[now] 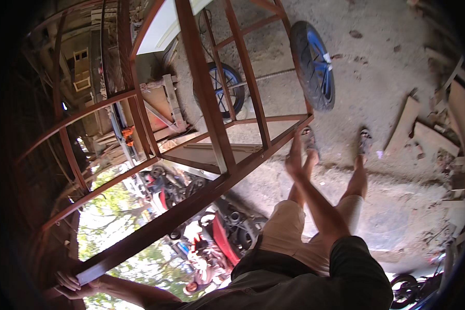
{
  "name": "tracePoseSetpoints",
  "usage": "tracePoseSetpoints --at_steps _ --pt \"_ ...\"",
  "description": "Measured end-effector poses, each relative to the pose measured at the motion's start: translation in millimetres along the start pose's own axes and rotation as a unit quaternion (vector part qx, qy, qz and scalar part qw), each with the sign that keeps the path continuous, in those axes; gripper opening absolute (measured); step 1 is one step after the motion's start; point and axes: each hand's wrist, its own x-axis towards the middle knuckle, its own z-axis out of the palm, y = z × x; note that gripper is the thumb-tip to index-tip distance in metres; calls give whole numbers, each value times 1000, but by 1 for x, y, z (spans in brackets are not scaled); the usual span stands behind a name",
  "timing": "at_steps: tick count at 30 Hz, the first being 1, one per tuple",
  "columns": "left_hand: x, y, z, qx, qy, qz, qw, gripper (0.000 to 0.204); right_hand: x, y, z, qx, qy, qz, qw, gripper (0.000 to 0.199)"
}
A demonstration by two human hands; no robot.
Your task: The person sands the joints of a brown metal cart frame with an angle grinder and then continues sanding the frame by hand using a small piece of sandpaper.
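Observation:
A large reddish-brown frame (pixel 212 108) of long rails and crossbars fills the left and middle of the view. My left hand (pixel 70 283), at the lower left, is closed around the end of the frame's thick long rail. My right hand (pixel 294 157) reaches forward to the same rail near its far corner, fingers up against its edge, slightly blurred. My legs and two sandalled feet (pixel 309 140) stand on the dirt floor just right of that corner.
A blue-rimmed motorbike wheel (pixel 312 64) stands beyond the frame's corner, and another wheel (pixel 225 90) shows through the bars. Red motorbikes (pixel 217 232) are parked beneath the rail. Wood planks and offcuts (pixel 405 126) lie at the right, with a workbench (pixel 160 103) behind the frame.

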Motion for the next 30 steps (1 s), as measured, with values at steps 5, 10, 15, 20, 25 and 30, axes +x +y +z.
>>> tracePoseSetpoints --at_steps 5,10,15,20,25,30 --pt "-28 -52 61 -202 53 78 975 22 -104 -227 -15 -13 -176 -224 958 77" --pt "-29 -59 74 -113 62 54 990 16 -162 -266 -124 30 -297 -78 951 64" --pt "-36 -45 108 -108 166 -45 979 24 -95 -303 -229 -64 -272 -114 953 54" --pt "-77 -107 107 175 221 3 959 37 -18 -352 -273 -95 -280 -188 937 48" --pt "-151 -202 116 466 187 -41 864 46 13 -411 -271 -193 -242 -365 878 49" --pt "-124 -146 96 520 193 7 832 50 20 -432 -259 -189 -235 -402 864 49"
